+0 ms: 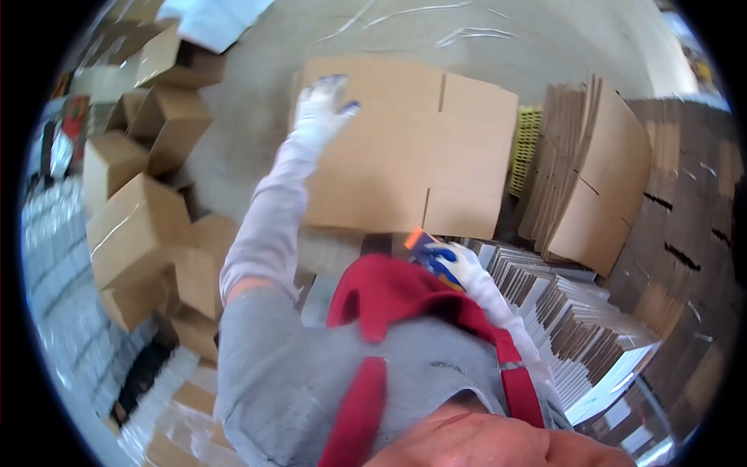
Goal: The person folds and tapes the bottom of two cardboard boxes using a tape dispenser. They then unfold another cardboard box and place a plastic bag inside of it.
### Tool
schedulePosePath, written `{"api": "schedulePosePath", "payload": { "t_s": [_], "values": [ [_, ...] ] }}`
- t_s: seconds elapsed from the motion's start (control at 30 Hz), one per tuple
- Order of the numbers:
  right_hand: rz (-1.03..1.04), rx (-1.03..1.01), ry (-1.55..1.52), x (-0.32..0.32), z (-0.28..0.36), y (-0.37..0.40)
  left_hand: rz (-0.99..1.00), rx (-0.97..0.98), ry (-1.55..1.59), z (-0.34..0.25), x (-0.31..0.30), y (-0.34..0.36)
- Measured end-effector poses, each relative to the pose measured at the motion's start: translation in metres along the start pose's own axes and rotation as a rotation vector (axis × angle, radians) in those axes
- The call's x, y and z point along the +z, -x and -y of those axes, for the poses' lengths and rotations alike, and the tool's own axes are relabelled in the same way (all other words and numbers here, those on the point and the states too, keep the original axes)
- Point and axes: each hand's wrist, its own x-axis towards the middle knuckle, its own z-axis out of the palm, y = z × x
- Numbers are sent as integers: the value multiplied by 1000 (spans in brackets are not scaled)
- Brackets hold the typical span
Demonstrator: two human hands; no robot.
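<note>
My left hand [320,113], in a white glove with blue fingertips, rests on or just above the left part of a flat, folded cardboard box [389,148]. Its fingers are apart and it holds nothing. Slots are cut into the right part of this box. Close to my waist, just below the box's near edge, my right hand [461,268] is closed around what looks like a tape dispenser [421,240]. The tool is blue with an orange end, and the glove and my red apron [389,292] hide part of it.
Opened cardboard boxes [140,233] are heaped at the left. Folded cardboard sheets [603,179] lean at the right, beside a yellow plastic crate [525,148]. Stacked white-edged cartons [576,319] stand near my right arm. Clear strips [475,35] lie on the floor ahead.
</note>
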Motion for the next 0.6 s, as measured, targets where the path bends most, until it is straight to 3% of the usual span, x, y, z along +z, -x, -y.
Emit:
{"api": "schedulePosePath", "payload": {
  "t_s": [0.07,0.1,0.13,0.23,0.3,0.37,0.43,0.5,0.53,0.6],
  "values": [
    [-144,237,-466,20,-51,39,208,115,-89,-39,55,-62],
    [-174,349,-509,16,-50,58,207,152,-61,-49,76,-91],
    [-234,426,-627,43,-89,83,279,118,-145,-59,95,-119],
    [-364,683,-877,54,-84,131,398,6,-211,-65,153,-179],
    [-345,745,-776,71,-92,156,545,12,-165,-64,170,-180],
    [-342,804,-841,84,-88,165,354,76,-186,-59,177,-158],
    [-359,810,-910,94,-83,162,354,96,-224,-57,172,-128],
    [-336,705,-975,99,-91,159,499,99,-225,-48,157,-137],
    [-373,666,-997,94,-91,157,476,106,-224,-48,137,-145],
    [-471,566,-1034,79,-96,155,720,29,-183,-47,96,-159]
  ]
}}
